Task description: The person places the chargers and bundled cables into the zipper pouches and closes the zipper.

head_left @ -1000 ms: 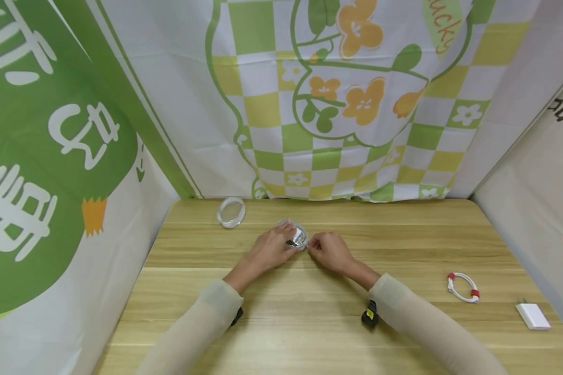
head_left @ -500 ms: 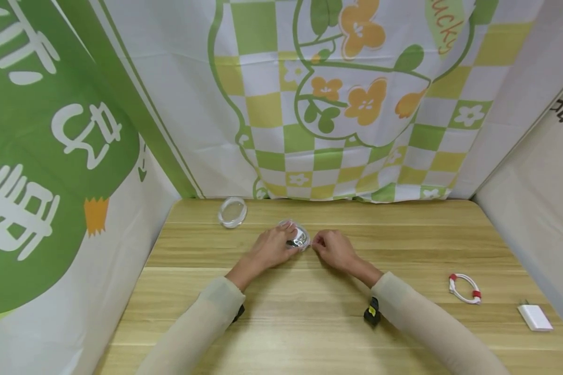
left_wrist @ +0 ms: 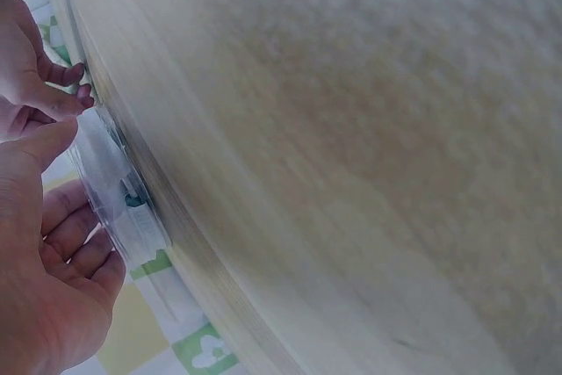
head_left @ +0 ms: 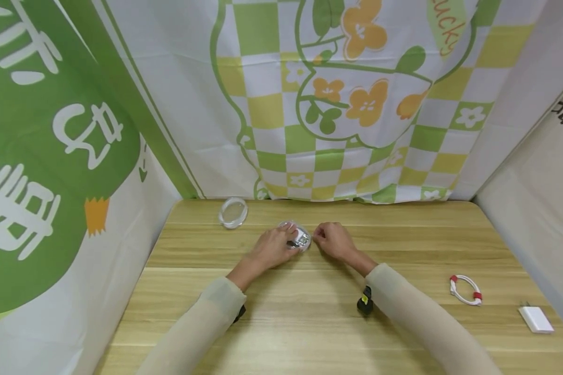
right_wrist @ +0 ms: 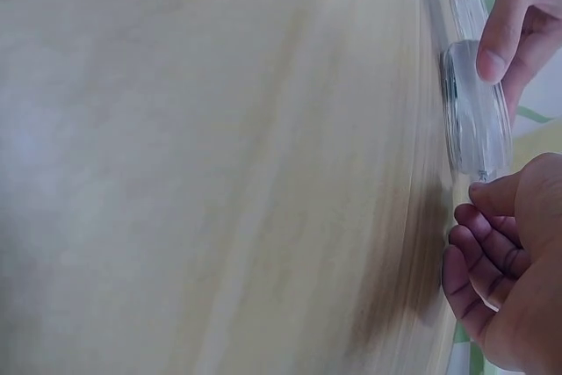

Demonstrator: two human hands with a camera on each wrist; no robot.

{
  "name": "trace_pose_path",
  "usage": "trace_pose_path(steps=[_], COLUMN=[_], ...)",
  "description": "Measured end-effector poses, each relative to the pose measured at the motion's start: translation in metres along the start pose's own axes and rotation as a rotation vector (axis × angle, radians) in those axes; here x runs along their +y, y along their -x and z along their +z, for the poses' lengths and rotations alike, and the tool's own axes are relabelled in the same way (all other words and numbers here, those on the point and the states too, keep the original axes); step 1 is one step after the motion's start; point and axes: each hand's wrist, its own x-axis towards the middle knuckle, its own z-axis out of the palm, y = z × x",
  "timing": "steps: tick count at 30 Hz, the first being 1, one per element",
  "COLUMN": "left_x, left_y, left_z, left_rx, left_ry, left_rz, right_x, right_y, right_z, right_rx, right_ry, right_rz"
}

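Observation:
A flat, round clear plastic case point(head_left: 303, 238) rests on the table in front of me, with silver, white and black contents that I cannot tell apart. My left hand point(head_left: 273, 247) holds it from the left, thumb along the near side and fingers over the top. In the left wrist view the case point(left_wrist: 118, 186) stands between that thumb and the fingers. My right hand point(head_left: 335, 241) is at the case's right edge, fingers curled. The right wrist view has its thumb and index fingertips point(right_wrist: 481, 191) pinching at a small bit on the rim of the case point(right_wrist: 477, 111).
A clear round ring-like lid or dish point(head_left: 233, 212) lies at the back left of the wooden table point(head_left: 305, 323). To the right are a coiled white cable point(head_left: 466, 290) with red ties and a white charger plug point(head_left: 536, 319). A patterned cloth point(head_left: 338, 156) hangs behind the table.
My right hand has shifted slightly away from me along the case's right edge. My left hand keeps its hold, and the case stays where it was.

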Motion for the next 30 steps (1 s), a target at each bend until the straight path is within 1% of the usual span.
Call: trace_pose_path(steps=[5, 9, 15, 19, 22, 27, 30], left_x=[-0.001, -0.001, -0.002, -0.001, -0.001, -0.004, -0.006], left_y=[0.001, 0.001, -0.001, -0.002, -0.001, -0.002, -0.002], left_z=[0.002, 0.002, 0.001, 0.0, 0.0, -0.004, -0.007], left_rx=[0.02, 0.017, -0.02, -0.029, -0.03, -0.073, -0.089], left_ry=[0.025, 0.043, 0.046, 0.049, 0.057, 0.062, 0.064], left_rz=[0.012, 0.006, -0.016, -0.011, -0.009, -0.013, -0.002], right_x=[0.0, 0.0, 0.0, 0.001, 0.001, 0.0, -0.001], right_y=[-0.006, -0.011, -0.017, -0.017, -0.016, -0.013, -0.01], right_z=[0.003, 0.006, 0.009, 0.01, 0.01, 0.008, 0.006], right_rx=[0.001, 0.0, -0.006, -0.005, -0.004, -0.005, -0.004], right_ry=[0.013, 0.019, 0.021, 0.014, 0.008, -0.001, -0.004], right_rz=[0.027, 0.054, 0.081, 0.096, 0.095, 0.089, 0.081])
